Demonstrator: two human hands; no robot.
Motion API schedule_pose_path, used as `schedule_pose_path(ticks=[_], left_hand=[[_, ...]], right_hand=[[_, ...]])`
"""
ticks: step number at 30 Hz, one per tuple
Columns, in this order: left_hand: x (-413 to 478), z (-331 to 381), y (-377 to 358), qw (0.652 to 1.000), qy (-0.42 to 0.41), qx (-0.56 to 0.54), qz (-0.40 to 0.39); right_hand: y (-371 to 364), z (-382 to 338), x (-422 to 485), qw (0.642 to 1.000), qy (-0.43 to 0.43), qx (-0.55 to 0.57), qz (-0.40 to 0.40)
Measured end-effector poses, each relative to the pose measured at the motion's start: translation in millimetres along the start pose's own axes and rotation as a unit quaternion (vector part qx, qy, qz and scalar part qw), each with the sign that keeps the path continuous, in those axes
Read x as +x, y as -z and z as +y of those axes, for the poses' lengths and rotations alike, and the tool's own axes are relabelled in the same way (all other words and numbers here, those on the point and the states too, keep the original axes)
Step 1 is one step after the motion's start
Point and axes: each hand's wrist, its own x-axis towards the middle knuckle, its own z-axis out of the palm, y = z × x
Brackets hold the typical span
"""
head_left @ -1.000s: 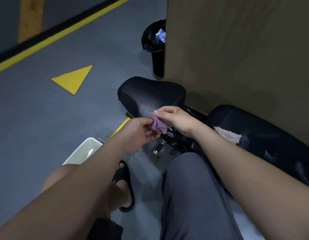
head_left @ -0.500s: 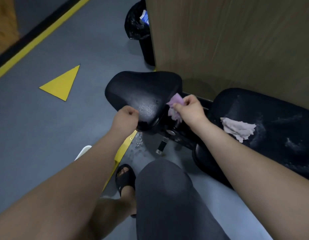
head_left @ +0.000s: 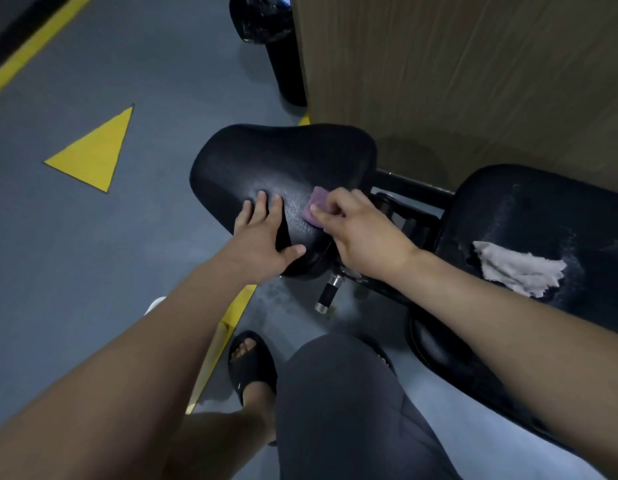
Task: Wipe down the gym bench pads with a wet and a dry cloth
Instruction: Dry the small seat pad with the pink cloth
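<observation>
The left hand [head_left: 262, 237] lies flat on the black seat pad [head_left: 283, 161], fingers straight and spread, thumb hooked over the pad's near edge. Just to the right of those fingertips, the right hand [head_left: 356, 230] pinches a purple cloth [head_left: 316, 204] against the pad's surface. Well to the right of both hands, a pale grey cloth [head_left: 518, 268] lies crumpled on the long bench pad [head_left: 529, 209]. A chrome-tipped adjustment knob [head_left: 330, 293] hangs below the right wrist.
</observation>
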Motion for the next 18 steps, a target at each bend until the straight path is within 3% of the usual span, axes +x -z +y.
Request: schedule_pose_path(ticks=[2,5,7,10,12,18], left_hand=[[3.5,1.0,-0.4,1.000,0.001,0.015,0.003],[4.1,0.0,1.8,1.000,-0.002,0.017,0.017],[4.4,-0.7,3.0,1.000,-0.004,0.016,0.024],[6.2,1.8,1.5,1.000,0.002,0.019,0.023],[7.2,3.1,0.3,0.999,0.010,0.022,0.023],[8.5,5.6,1.2,0.999,0.021,0.042,0.018]], right_hand=[[5.7,11.9,19.8,0.999,0.033,-0.014,-0.013],[8.4,20.5,52.7,0.998,-0.054,-0.042,0.001],[-0.6,8.0,51.5,0.997,-0.069,-0.040,0.016],[-7.2,-12.0,23.9,0.999,0.036,-0.002,-0.039],[-0.8,-3.6,29.8,0.996,0.056,-0.013,-0.065],[8.5,29.4,102.0,0.985,-0.167,-0.044,-0.019]])
